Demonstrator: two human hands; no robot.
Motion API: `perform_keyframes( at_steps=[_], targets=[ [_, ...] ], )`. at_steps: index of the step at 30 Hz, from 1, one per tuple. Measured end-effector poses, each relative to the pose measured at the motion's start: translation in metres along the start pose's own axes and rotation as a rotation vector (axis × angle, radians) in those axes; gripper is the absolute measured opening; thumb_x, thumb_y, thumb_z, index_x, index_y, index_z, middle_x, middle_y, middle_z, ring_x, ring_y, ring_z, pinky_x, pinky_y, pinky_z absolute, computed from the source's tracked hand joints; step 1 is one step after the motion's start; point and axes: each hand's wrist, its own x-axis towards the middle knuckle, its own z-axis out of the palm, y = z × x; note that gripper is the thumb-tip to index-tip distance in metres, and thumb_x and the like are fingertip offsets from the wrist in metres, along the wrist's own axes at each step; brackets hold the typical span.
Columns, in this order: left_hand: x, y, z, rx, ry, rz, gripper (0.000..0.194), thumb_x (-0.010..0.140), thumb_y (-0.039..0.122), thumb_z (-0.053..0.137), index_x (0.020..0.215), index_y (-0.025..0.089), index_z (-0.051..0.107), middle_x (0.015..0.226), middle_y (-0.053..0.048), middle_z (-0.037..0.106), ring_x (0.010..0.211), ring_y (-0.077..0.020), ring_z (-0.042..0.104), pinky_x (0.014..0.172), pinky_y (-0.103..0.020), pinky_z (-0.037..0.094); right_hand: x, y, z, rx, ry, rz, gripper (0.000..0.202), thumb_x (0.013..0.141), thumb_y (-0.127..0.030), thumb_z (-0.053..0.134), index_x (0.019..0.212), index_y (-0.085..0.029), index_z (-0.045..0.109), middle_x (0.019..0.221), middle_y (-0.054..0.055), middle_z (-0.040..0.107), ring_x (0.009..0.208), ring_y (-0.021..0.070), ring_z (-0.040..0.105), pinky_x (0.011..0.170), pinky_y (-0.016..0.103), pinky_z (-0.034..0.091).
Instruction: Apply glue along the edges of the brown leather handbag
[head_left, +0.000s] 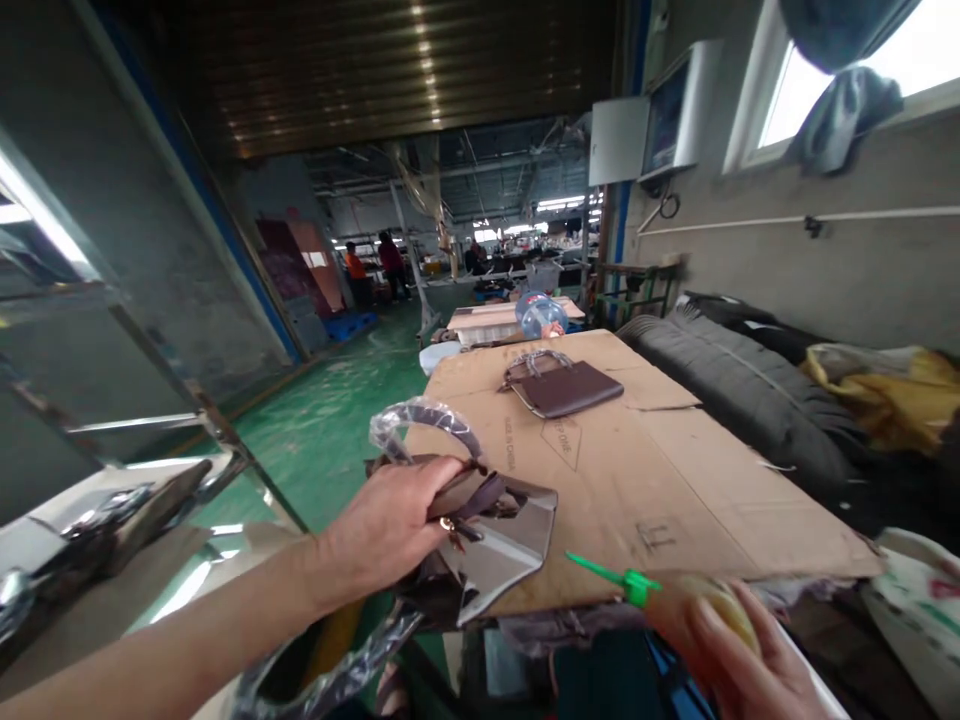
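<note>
My left hand (394, 525) grips the top of a brown handbag (517, 535) at the near left edge of the cardboard-covered table (720, 480). The bag's handles are wrapped in clear plastic; one arches above the hand, the other hangs below it. In my right hand (750, 640), at the lower right, is a yellowish bottle (675, 605) with a green nozzle (634, 586) pointing left toward the bag. Farther back on the cardboard lies a second dark brown handbag (574, 388), its handles also wrapped.
Behind the table are a blue water jug (538, 314) and a white basin (439, 356). Dark rolled material (720, 380) lies along the right wall. A metal rack (247, 460) stands on the left. People (390, 262) are far off in the background.
</note>
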Motion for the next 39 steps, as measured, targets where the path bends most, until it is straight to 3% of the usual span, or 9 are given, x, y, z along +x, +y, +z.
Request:
perform_keyframes(
  at_steps=[4, 9, 12, 18, 24, 27, 30, 35, 39],
  targets=[
    [-0.019, 0.005, 0.000, -0.073, 0.054, 0.096, 0.013, 0.090, 0.021, 0.061, 0.103, 0.023, 0.063, 0.100, 0.001, 0.076, 0.093, -0.0205, 0.073, 0.076, -0.027, 0.048, 0.002, -0.013, 0.018, -0.148, -0.080, 0.066, 0.044, 0.085, -0.063, 0.079, 0.107, -0.024, 0.072, 0.091, 0.002, 0.075, 0.077, 0.0216, 0.068, 0.068, 0.025, 0.057],
    [-0.018, 0.005, -0.017, 0.005, 0.143, 0.261, 0.012, 0.094, 0.020, 0.061, 0.104, 0.024, 0.059, 0.093, 0.002, 0.073, 0.086, -0.0184, 0.071, 0.070, -0.026, 0.042, 0.001, -0.030, 0.023, -0.272, -0.132, 0.042, 0.045, 0.087, -0.068, 0.074, 0.108, -0.027, 0.072, 0.094, -0.001, 0.074, 0.082, 0.0202, 0.066, 0.071, 0.023, 0.052],
    [-0.011, 0.009, -0.018, 0.066, 0.102, 0.243, 0.015, 0.089, 0.014, 0.061, 0.100, 0.023, 0.057, 0.092, 0.001, 0.072, 0.086, -0.0204, 0.071, 0.069, -0.027, 0.042, 0.000, -0.032, 0.020, -0.303, -0.168, 0.036, 0.042, 0.088, -0.066, 0.072, 0.108, -0.028, 0.072, 0.094, -0.001, 0.074, 0.083, 0.0206, 0.066, 0.071, 0.023, 0.052],
    [-0.016, 0.022, 0.014, 0.095, -0.109, 0.111, 0.024, 0.081, 0.009, 0.062, 0.102, 0.021, 0.058, 0.102, -0.003, 0.074, 0.098, -0.0282, 0.073, 0.079, -0.035, 0.050, -0.007, -0.026, 0.012, -0.372, -0.179, 0.022, 0.041, 0.089, -0.064, 0.072, 0.107, -0.027, 0.072, 0.090, -0.001, 0.072, 0.082, 0.0215, 0.064, 0.071, 0.025, 0.051],
    [-0.025, 0.017, 0.021, 0.015, -0.090, 0.103, 0.020, 0.086, 0.012, 0.058, 0.104, 0.020, 0.061, 0.108, -0.003, 0.075, 0.103, -0.0272, 0.072, 0.084, -0.036, 0.051, -0.003, -0.016, 0.003, -0.481, -0.206, -0.100, 0.035, 0.093, -0.058, 0.070, 0.108, -0.026, 0.070, 0.098, 0.000, 0.072, 0.085, 0.0221, 0.066, 0.075, 0.027, 0.050],
    [-0.027, 0.016, 0.019, 0.020, -0.102, 0.100, 0.021, 0.083, 0.011, 0.057, 0.102, 0.020, 0.061, 0.106, -0.004, 0.075, 0.099, -0.0266, 0.072, 0.083, -0.035, 0.051, -0.001, -0.014, 0.001, -0.539, -0.323, -0.192, 0.029, 0.096, -0.053, 0.069, 0.109, -0.026, 0.070, 0.101, 0.001, 0.072, 0.088, 0.0220, 0.068, 0.075, 0.026, 0.051],
    [-0.030, 0.016, 0.020, 0.002, -0.081, 0.104, 0.022, 0.083, 0.013, 0.057, 0.103, 0.021, 0.062, 0.104, -0.003, 0.075, 0.098, -0.0255, 0.072, 0.081, -0.034, 0.050, -0.002, -0.014, 0.001, -0.522, -0.440, -0.172, 0.028, 0.100, -0.051, 0.065, 0.110, -0.026, 0.071, 0.101, 0.003, 0.072, 0.088, 0.0231, 0.069, 0.075, 0.028, 0.053],
    [-0.033, 0.014, 0.022, -0.023, -0.084, 0.104, 0.022, 0.084, 0.013, 0.056, 0.103, 0.022, 0.063, 0.102, -0.002, 0.075, 0.096, -0.0246, 0.072, 0.081, -0.033, 0.049, 0.003, -0.013, -0.001, -0.567, -0.359, -0.365, 0.020, 0.099, -0.042, 0.069, 0.111, -0.027, 0.071, 0.105, 0.004, 0.071, 0.091, 0.0222, 0.070, 0.075, 0.027, 0.055],
    [-0.033, 0.016, 0.021, -0.018, -0.134, 0.066, 0.018, 0.085, 0.016, 0.056, 0.100, 0.020, 0.064, 0.104, -0.004, 0.076, 0.097, -0.0266, 0.073, 0.081, -0.035, 0.051, 0.008, -0.013, -0.001, -0.553, -0.498, -0.343, 0.017, 0.102, -0.042, 0.065, 0.113, -0.029, 0.070, 0.103, 0.001, 0.072, 0.089, 0.0196, 0.071, 0.075, 0.025, 0.055]
  ],
)
